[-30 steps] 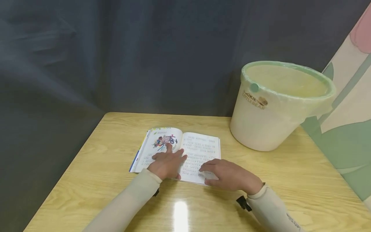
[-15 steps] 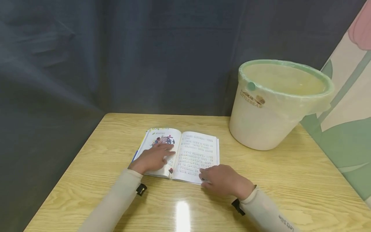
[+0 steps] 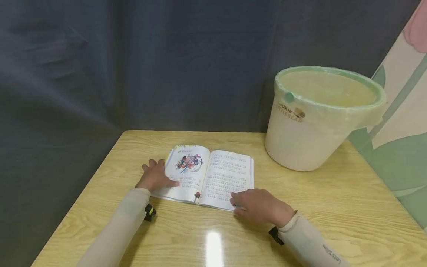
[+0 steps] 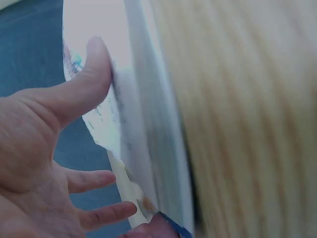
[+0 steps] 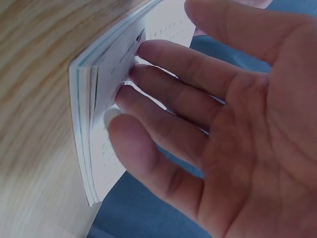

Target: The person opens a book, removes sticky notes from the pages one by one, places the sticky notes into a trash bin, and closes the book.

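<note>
An open book (image 3: 221, 174) lies on the wooden table, a colourful drawing on its left page and lines of print on the right. At the book's left edge is my left hand (image 3: 155, 178), fingers spread along the side and thumb reaching over the page. In the left wrist view, the thumb (image 4: 94, 74) overlaps the white page while other fingertips come close to the edge. My right hand (image 3: 260, 205) rests its fingertips on the lower right corner of the right page. The right wrist view shows those fingers (image 5: 168, 89) slightly bent against the paper.
A large cream bucket (image 3: 300, 137) with a green rim stands at the table's back right. Behind the table (image 3: 180, 233) hangs a dark curtain (image 3: 200, 66), and a painted wall (image 3: 397, 148) runs along the right side.
My left hand has moved left, from the middle of the book across the left page to its outer edge, uncovering the drawing. My right hand has shifted slightly down at the right corner.
</note>
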`<state>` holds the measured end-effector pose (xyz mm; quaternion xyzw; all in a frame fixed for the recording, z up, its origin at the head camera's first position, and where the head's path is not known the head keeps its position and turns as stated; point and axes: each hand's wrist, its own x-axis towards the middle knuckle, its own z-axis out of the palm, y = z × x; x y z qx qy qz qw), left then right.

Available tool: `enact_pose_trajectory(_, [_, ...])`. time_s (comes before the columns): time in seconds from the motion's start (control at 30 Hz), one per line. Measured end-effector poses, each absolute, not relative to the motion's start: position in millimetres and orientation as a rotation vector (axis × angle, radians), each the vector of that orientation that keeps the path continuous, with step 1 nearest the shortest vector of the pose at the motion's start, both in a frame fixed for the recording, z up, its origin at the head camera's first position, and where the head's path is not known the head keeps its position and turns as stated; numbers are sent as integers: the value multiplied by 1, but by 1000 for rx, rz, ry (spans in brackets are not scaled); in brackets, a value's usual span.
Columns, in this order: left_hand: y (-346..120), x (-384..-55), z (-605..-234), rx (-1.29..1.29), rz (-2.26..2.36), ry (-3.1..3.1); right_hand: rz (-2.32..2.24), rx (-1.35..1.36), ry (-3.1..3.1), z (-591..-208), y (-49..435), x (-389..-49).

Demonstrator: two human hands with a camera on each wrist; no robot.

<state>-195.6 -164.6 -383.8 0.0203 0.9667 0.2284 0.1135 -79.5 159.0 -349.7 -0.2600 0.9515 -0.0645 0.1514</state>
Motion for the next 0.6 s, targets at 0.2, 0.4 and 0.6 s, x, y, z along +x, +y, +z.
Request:
enact_pose_trajectory(0.2, [-164,-203,-384,23,683,2760,-182,-731,2741,-349,160,-77])
enact_pose_trajectory(0.4, [-168,-205,-385,49,792,2645,-181,-720,2746,-349,162,-76])
enact_pose_trajectory(0.6, [-183,-210,-386,7,1040,2476,-189,-763,2744,-350,164,-79])
